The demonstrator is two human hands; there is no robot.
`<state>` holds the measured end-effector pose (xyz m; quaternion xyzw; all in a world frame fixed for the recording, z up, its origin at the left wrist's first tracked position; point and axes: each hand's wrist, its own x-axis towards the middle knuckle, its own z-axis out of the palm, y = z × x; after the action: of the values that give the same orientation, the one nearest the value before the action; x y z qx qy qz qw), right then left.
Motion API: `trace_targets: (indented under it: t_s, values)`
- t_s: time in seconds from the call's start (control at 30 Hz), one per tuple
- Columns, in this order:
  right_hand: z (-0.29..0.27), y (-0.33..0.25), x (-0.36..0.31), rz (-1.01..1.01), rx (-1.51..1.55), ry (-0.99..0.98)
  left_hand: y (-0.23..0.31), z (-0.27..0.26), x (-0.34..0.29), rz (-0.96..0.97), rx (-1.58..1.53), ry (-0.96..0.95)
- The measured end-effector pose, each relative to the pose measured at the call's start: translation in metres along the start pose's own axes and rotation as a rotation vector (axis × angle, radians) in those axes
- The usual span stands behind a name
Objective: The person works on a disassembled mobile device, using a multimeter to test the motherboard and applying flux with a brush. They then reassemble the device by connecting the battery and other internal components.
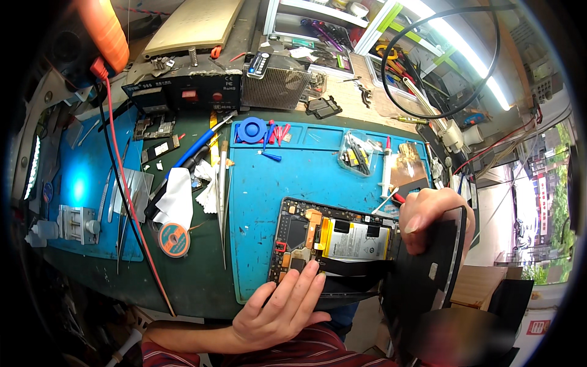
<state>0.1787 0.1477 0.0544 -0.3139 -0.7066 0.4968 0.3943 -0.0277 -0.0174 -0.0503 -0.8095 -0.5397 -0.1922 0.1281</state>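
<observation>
Left hand (282, 309) fingers spread flat, pinning the opened phone (330, 238) on the blue mat (269, 183) so it can't slide — right hand (431, 217) fingers pinched on the black screen panel (428, 269), tilted clear of the flex cables.

Glowing hard at upper right of the blue work mat (287, 183): a long white tube lamp (465, 55), blown out to pure glare. Daylight also washing in far right of the mat, bleaching the street view. Shining cyan on the smaller blue mat (79, 183) to its left. Bending straight edges toward a dark round rim. Blurring at lower right, below the lifted black panel (428, 269). Staying sharp mid-mat, shadows soft.
</observation>
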Motion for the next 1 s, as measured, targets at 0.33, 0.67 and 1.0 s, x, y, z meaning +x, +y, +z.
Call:
trace_targets:
  t_s: [0.33,0.67,1.0]
  values:
    - [-0.0008,0.0023,0.0011,-0.041,0.000,0.020,0.0004,0.0003,0.0018,0.002,0.008,-0.001]
    - [0.0006,0.0029,0.0027,-0.015,0.016,0.035,-0.0016,0.0016,0.0038,0.017,-0.015,0.033]
    - [-0.0008,0.0041,0.0031,-0.022,0.027,0.040,0.0002,-0.0006,0.0032,-0.001,0.004,-0.005]
